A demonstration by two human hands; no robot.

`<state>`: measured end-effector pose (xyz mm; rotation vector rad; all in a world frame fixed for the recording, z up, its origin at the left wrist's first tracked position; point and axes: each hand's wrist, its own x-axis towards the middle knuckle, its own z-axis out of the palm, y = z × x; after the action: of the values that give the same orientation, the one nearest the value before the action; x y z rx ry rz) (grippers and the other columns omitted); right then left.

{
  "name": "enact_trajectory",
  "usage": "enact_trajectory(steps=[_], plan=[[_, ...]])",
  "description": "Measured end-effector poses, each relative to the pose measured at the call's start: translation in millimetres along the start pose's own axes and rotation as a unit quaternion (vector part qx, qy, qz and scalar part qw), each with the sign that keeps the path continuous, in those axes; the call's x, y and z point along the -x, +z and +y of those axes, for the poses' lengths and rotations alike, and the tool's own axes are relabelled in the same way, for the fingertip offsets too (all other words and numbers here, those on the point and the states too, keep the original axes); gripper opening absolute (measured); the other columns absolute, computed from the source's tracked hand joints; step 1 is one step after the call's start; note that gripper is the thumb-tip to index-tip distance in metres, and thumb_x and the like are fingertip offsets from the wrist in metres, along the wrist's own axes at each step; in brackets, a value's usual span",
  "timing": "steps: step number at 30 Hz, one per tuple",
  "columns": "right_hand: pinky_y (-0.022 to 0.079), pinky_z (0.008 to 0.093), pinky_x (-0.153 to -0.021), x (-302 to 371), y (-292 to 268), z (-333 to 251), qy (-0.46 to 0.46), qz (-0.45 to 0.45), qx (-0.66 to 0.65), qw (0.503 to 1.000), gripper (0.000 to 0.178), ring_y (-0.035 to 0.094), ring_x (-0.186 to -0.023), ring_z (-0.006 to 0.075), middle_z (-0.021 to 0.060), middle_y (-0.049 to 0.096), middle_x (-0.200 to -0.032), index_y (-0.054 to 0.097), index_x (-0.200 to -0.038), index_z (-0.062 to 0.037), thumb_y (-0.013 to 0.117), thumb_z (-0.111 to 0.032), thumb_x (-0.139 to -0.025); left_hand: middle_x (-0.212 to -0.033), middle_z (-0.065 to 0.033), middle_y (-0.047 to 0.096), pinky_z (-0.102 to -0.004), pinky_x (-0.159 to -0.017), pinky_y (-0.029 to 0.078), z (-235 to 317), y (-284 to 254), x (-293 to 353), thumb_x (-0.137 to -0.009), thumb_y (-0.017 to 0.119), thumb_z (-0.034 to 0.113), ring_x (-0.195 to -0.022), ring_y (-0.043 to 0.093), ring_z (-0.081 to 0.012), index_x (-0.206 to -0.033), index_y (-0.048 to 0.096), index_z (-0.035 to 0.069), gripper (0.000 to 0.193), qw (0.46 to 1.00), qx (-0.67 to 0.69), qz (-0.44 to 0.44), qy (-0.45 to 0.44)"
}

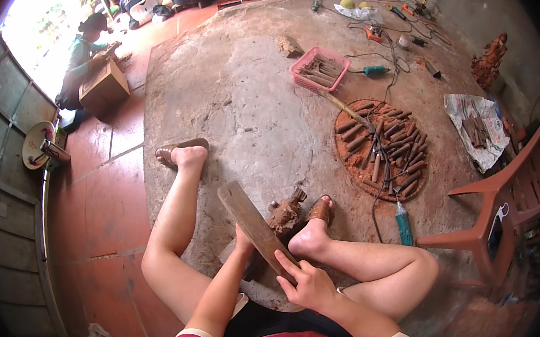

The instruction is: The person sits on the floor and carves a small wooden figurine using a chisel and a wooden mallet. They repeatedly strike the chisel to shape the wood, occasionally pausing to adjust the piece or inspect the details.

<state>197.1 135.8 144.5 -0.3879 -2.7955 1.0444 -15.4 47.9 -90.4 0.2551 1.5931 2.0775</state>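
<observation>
As R hand (311, 285) holds, board (255, 227) lengthwise fwd-L

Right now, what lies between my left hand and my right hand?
In the head view, the board lies between your left hand, mostly hidden behind it, and your right hand.

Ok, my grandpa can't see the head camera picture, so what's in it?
The wearer's right hand touches a long wooden board; the left hand is partly hidden behind it, with a rough brown carving beyond. Ahead are a round tray of brown-handled carving tools and a pink basket, with a brown plastic chair at right.
</observation>
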Motion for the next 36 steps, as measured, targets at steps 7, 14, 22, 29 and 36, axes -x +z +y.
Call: enact_trajectory(steps=[7,14,22,29,36], plan=[[0.053,0.045,-0.054,-3.2,-8.2,1.7,0.034,-0.049,0.036,0.998,0.068,0.061,-0.055,0.0364,0.0181,0.056,-0.072,0.043,-0.149,-0.0198,0.069,-0.027,-0.086,-0.079,-0.0028,0.064,-0.0337,-0.059,0.049,35.8,13.7,-5.6,-0.086,0.072,0.016,-0.068,0.06,-0.0164,-0.085,0.063,0.006,0.013,0.94,-0.258,-0.102,0.2],[0.053,0.0459,-0.055,-6.8,-0.9,6.5,0.004,-0.02,0.044,0.999,0.068,0.062,-0.057,0.0372,0.0189,0.058,-0.07,0.044,-0.148,-0.0189,0.07,-0.024,-0.085,-0.073,-0.0036,0.065,-0.0342,-0.062,0.051,20.5,11.9,-8.4,-0.082,0.07,0.014,-0.068,0.063,-0.0185,-0.081,0.065,0.002,0.013,0.972,-0.204,-0.058,0.104],[0.054,0.0493,-0.057,-8.8,-0.7,12.9,-0.003,0.02,0.016,1.0,0.067,0.061,-0.056,0.0406,0.0213,0.058,-0.068,0.041,-0.15,-0.0207,0.066,-0.03,-0.088,-0.074,-0.0094,0.073,-0.0316,-0.065,0.053,67.9,35.7,0.0,-0.076,0.068,0.006,-0.07,0.067,-0.0129,-0.084,0.071,-0.001,0.011,0.959,-0.239,-0.081,0.13],[0.054,0.0481,-0.06,-10.0,-4.6,18.5,-0.037,0.081,-0.032,0.995,0.067,0.063,-0.061,0.0407,0.0233,0.06,-0.071,0.041,-0.15,-0.0214,0.066,-0.03,-0.088,-0.068,-0.0119,0.069,-0.0331,-0.062,0.052,45.5,26.7,-9.1,-0.077,0.064,0.005,-0.066,0.066,-0.0133,-0.081,0.07,-0.002,0.009,0.962,-0.236,-0.074,0.117],[0.055,0.0457,-0.062,-12.4,-23.9,13.0,0.051,-0.047,-0.029,0.997,0.067,0.065,-0.064,0.0425,0.0258,0.063,-0.08,0.04,-0.151,-0.0202,0.064,-0.029,-0.089,-0.067,-0.0087,0.07,-0.0324,-0.063,0.052,57.6,32.0,-7.8,-0.077,0.067,0.007,-0.067,0.066,-0.0129,-0.081,0.07,-0.002,0.01,0.963,-0.234,-0.079,0.11]])
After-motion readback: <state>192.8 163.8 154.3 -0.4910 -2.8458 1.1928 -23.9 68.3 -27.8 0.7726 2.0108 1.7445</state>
